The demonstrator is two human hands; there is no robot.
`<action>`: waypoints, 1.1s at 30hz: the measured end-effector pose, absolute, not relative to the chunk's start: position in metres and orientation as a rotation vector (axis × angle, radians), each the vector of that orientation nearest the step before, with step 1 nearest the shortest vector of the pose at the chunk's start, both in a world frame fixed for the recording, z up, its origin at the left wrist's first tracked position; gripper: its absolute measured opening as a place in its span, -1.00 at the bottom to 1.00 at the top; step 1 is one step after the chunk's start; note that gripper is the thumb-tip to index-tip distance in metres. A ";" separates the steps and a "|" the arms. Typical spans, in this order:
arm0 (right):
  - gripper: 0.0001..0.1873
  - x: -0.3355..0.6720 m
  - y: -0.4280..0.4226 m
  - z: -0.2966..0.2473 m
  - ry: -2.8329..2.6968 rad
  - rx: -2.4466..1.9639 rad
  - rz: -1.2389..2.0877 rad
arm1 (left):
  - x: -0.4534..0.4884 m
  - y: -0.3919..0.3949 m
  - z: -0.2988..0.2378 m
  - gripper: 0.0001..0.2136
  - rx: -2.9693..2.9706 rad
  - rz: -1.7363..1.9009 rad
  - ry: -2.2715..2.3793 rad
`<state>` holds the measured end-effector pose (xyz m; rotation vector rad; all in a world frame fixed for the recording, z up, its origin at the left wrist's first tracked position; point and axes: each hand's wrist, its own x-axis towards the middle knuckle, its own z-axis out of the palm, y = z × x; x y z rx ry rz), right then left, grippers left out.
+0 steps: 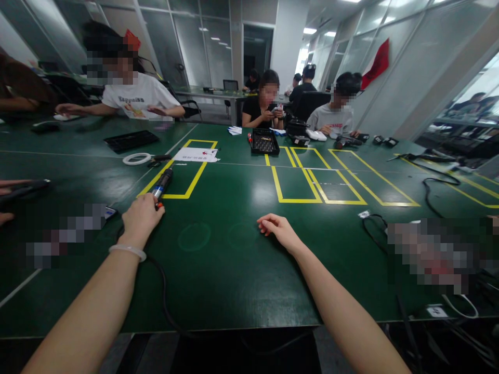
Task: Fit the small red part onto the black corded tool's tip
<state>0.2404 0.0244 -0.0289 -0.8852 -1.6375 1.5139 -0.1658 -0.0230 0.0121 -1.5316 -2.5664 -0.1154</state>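
Note:
My left hand (142, 218) is closed around the near end of an electric screwdriver (162, 183), a black cylinder with a silver and blue section and an orange spot by my fingers. It lies low over the green table, pointing away from me. A black cable (163, 291) runs from under my left wrist to the front edge. My right hand (278, 228) rests just above the bare tabletop to the right, its fingers loosely curled in; nothing shows in them. Nearest to it are faint round marks on the table and a yellow tape outline (300, 201).
Beyond the screwdriver lie a white paper sheet (196, 155), a white ring-shaped roll (136, 159) and a black tray (131, 141). A black box of small parts (265, 143) stands farther back. Cables (436, 187) lie at right. Several people sit around the table.

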 end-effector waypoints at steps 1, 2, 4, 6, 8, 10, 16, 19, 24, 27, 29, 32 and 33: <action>-0.66 0.240 0.024 -0.029 -1.642 -0.886 1.512 | -0.166 -0.023 0.011 -0.61 -1.502 -0.117 -2.579; -0.66 0.240 0.024 -0.029 -1.647 -0.887 1.512 | -0.166 -0.023 0.010 -0.59 -1.480 -0.122 -2.586; -0.67 0.240 0.025 -0.029 -1.653 -0.888 1.510 | -0.166 -0.023 0.009 -0.54 -1.457 -0.136 -2.596; -0.67 0.240 0.025 -0.029 -1.658 -0.888 1.508 | -0.166 -0.024 0.009 -0.50 -1.460 -0.154 -2.589; -0.67 0.240 0.025 -0.029 -1.661 -0.886 1.505 | -0.165 -0.026 0.011 -0.50 -1.438 -0.166 -2.604; -0.67 0.240 0.024 -0.029 -1.663 -0.884 1.503 | -0.164 -0.027 0.012 -0.51 -1.393 -0.172 -2.647; -0.66 0.241 0.025 -0.029 -1.660 -0.882 1.512 | -0.172 -0.023 0.010 -0.41 -1.325 -0.180 -2.754; -0.67 0.241 0.025 -0.030 -1.661 -0.884 1.510 | -0.173 -0.022 0.008 -0.42 -1.423 -0.132 -2.709; -0.67 0.240 0.025 -0.031 -1.671 -0.888 1.496 | -0.157 -0.025 0.009 -0.44 -1.491 -0.089 -2.561; -0.67 0.239 0.025 -0.031 -1.678 -0.887 1.494 | -0.138 -0.028 0.010 -0.45 -1.510 -0.102 -2.515; -0.67 0.238 0.025 -0.031 -1.682 -0.888 1.493 | -0.121 -0.031 0.011 -0.46 -1.530 -0.103 -2.474; -0.68 0.238 0.025 -0.031 -1.683 -0.897 1.490 | -0.094 -0.036 0.012 -0.47 -1.595 -0.094 -2.412; -0.68 0.238 0.024 -0.030 -1.683 -0.899 1.489 | -0.085 -0.037 0.012 -0.47 -1.630 -0.096 -2.390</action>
